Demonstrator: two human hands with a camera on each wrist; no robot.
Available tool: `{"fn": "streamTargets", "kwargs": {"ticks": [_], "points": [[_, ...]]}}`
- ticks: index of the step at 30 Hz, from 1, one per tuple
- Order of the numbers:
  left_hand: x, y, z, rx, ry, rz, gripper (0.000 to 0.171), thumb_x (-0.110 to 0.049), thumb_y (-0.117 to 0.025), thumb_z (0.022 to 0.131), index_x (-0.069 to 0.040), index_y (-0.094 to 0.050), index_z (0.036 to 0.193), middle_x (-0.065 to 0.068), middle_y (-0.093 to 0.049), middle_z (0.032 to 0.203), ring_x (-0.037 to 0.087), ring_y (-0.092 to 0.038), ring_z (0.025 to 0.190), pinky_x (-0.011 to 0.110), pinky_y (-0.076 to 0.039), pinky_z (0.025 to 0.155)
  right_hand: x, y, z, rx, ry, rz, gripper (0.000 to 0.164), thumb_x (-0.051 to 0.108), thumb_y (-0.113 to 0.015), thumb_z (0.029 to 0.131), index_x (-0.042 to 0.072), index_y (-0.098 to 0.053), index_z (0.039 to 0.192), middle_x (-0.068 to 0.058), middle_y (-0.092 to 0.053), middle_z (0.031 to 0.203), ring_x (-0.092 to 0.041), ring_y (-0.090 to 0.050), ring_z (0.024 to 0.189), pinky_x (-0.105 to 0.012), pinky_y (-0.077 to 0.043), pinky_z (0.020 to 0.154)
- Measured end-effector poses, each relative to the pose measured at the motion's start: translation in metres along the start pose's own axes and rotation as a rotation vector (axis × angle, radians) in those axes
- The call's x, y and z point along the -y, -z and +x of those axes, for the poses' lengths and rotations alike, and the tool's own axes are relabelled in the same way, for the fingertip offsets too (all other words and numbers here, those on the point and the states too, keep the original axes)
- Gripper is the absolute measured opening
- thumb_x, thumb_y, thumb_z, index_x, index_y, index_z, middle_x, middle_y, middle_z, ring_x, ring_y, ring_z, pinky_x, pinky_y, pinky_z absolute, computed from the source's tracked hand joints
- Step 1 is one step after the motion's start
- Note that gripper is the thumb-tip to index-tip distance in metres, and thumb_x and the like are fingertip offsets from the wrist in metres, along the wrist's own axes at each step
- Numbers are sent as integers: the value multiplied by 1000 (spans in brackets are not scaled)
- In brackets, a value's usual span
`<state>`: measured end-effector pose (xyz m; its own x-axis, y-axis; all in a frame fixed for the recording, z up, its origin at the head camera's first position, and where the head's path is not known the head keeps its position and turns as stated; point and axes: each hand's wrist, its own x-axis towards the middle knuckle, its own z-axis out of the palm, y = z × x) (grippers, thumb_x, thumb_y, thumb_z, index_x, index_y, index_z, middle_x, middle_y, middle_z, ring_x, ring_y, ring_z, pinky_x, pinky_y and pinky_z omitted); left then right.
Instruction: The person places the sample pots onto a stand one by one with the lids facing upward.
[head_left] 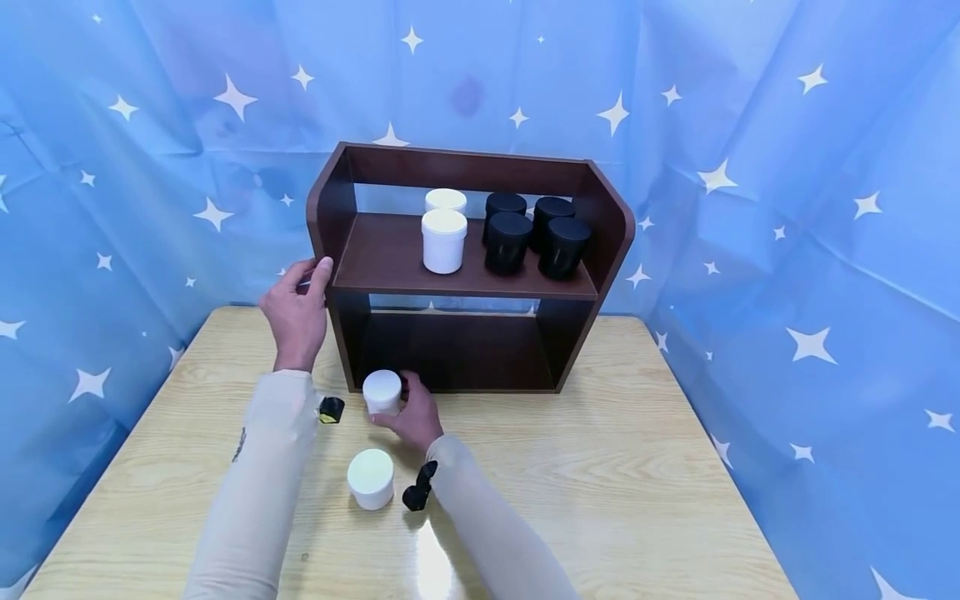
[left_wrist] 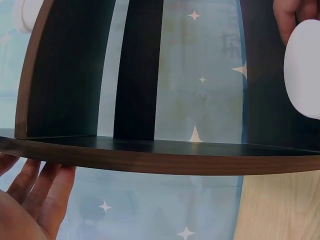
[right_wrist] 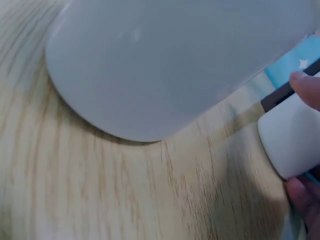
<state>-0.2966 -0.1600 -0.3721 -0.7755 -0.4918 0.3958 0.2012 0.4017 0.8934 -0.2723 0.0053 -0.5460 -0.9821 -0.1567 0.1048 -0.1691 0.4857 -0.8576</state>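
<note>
My right hand (head_left: pixel 417 419) grips a white lidded jar (head_left: pixel 382 392) at the front left of the lower shelf. In the right wrist view that jar (right_wrist: pixel 292 135) sits between thumb and fingers at the right edge. A second white jar (head_left: pixel 371 481) stands on the table nearer to me, looming large in the right wrist view. My left hand (head_left: pixel 295 312) touches the left side panel of the dark brown two-tier shelf (head_left: pixel 465 350). Its fingertips (left_wrist: pixel 65 175) rest against the panel's outer face in the left wrist view.
On the upper tier, two white jars (head_left: pixel 443 242) stand one behind the other near the middle. Several black jars (head_left: pixel 507 243) are grouped to their right. The shelf stands toward the back of the wooden table (head_left: pixel 637 467), before a blue star-patterned cloth (head_left: pixel 750 125).
</note>
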Motion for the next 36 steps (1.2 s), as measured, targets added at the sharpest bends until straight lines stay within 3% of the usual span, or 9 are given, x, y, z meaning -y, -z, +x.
{"fn": "streamTargets", "kwargs": {"ticks": [6,14,25,36], "points": [[0,-1,0,3,-2,-4,56,-65,-57,92,-22,-72,125,6,-73,123,19,-67,104,23,-54,83,2,0,0,-32,-9,-44,69,20,-91,71,5,-57,129,-14,-71,118,-24,-67,104,-33,-56,90],[0,-3,-3,13,3,-5,57,-66,-56,92,-22,-72,125,6,-73,123,20,-67,105,29,-56,87,6,-3,0,-67,26,-142,65,24,-92,69,7,-61,123,-12,-73,117,-26,-69,109,-36,-56,96],[-2,1,-3,2,14,-15,58,-68,-56,91,-24,-72,125,5,-73,124,18,-66,104,18,-51,79,13,2,-2,-61,-9,-105,64,21,-92,69,8,-62,123,-12,-72,118,-26,-68,110,-39,-55,98],[-4,2,-3,-1,14,-8,59,-68,-56,91,-24,-71,126,6,-73,124,19,-67,107,20,-53,81,18,13,0,-53,-7,-84,62,21,-92,71,8,-62,124,-11,-71,120,-25,-67,112,-39,-55,98]]}}
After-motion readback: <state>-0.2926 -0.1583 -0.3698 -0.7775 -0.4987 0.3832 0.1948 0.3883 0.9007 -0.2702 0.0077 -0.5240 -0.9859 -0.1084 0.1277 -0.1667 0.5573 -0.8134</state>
